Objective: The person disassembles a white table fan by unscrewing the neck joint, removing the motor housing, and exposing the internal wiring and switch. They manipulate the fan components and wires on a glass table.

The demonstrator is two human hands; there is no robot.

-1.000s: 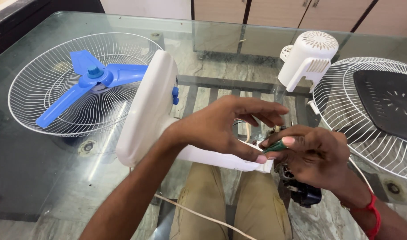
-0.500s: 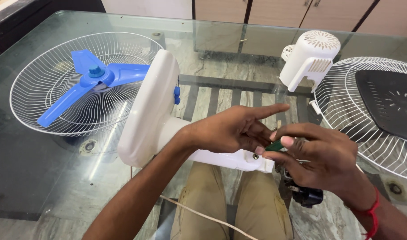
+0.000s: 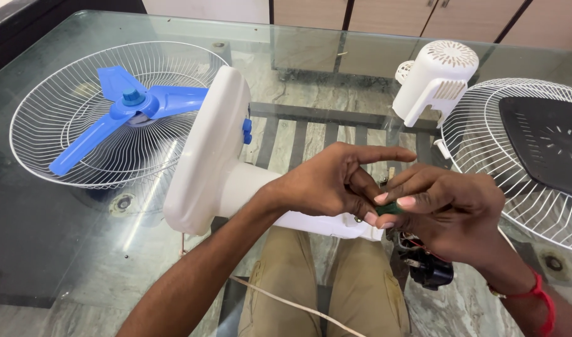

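Between fingertips (image 3: 403, 202), small green part (image 3: 388, 209)

A home dining room, going by the glass-topped table (image 3: 80, 262), marble floor beneath and wooden cabinets (image 3: 386, 15) behind.

Bright, even daylight fills the view, with no harsh shadows. The glass table (image 3: 73, 262) carries pale reflections: a soft streak of glare left of the fingers (image 3: 386, 198), and mirrored cabinet fronts beyond them. Everything close to the fingers is sharp, with no motion blur. Straight lines bow slightly toward the frame's edges, a mild wide-angle stretch. Under the glass, shapes look dimmer and hazier.
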